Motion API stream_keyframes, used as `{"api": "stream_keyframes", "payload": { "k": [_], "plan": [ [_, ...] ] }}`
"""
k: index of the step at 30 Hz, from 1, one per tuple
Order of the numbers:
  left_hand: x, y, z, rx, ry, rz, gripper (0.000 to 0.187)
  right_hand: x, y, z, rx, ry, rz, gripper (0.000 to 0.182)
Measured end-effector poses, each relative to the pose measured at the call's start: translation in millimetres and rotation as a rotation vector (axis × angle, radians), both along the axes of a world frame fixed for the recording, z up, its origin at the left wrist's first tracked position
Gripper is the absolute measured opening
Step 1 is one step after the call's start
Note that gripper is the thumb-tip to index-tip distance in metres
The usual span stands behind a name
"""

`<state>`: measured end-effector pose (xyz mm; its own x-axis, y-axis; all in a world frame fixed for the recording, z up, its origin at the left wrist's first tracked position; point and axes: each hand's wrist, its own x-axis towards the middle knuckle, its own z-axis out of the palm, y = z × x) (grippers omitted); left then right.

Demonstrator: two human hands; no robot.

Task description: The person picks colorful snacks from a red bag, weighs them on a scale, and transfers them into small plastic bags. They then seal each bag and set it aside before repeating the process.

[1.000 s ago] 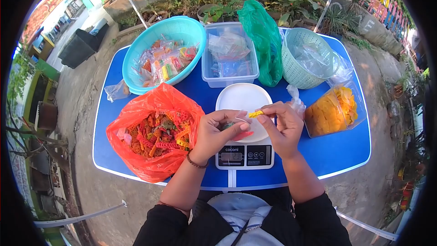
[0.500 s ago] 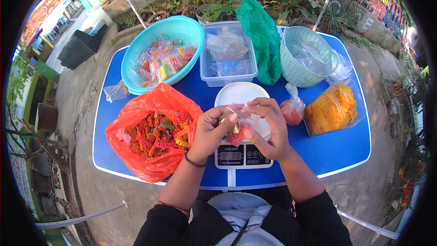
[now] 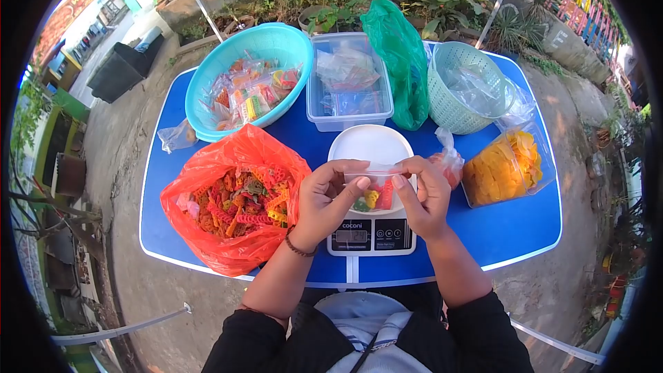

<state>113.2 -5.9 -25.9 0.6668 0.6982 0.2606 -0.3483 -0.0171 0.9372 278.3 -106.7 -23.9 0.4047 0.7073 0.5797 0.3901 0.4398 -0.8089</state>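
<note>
A small clear plastic bag [image 3: 373,192] with red, yellow and green snack pieces inside is stretched between my hands. My left hand [image 3: 333,197] pinches its upper left corner between thumb and fingers. At the upper right corner, my right hand [image 3: 420,197] pinches it the same way. The bag hangs over a white kitchen scale [image 3: 371,139], whose display is lit but hard to read. Left of the scale, a red plastic bag [image 3: 200,159] stands open, full of colourful spiral and ladder-shaped snacks.
Behind are a turquoise basin [image 3: 195,97] of filled packets, a clear box [image 3: 349,123] with plastic bags, a green bag [image 3: 397,55] and a pale green basket [image 3: 452,100]. On the right, a tied bag [image 3: 449,159] neighbours a container of yellow chips [image 3: 501,169]. Everything stands on a blue table [image 3: 476,235].
The small bag was bunched up between my fingers; now its top edge is pulled straight and its contents hang lower. My hands have turned to hold both upper corners.
</note>
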Motion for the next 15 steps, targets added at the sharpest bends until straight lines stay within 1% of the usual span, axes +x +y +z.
{"api": "stream_keyframes", "payload": {
  "k": [3, 7, 10, 13, 15],
  "plan": [
    [0, -1, -2, -0.022, 0.012, -0.009, 0.022, 0, -1, -2, -0.013, 0.015, 0.041, 0.006],
    [0, 2, -7, -0.057, -0.034, -0.014, 0.017, 0, 0, -4, 0.019, -0.023, 0.005, 0.005],
    [0, 1, -5, 0.441, 0.173, 0.156, 0.013, -4, -1, -4, 0.073, -0.098, -0.049, 0.004],
    [7, -6, 3, 0.504, 0.061, 0.186, 0.006, -4, -1, 1, 0.129, -0.246, -0.079, 0.006],
    [8, -2, 2, 0.72, 0.068, 0.229, 0.005, -2, -1, 7, 0.137, -0.375, -0.088, 0.008]
  ]
}}
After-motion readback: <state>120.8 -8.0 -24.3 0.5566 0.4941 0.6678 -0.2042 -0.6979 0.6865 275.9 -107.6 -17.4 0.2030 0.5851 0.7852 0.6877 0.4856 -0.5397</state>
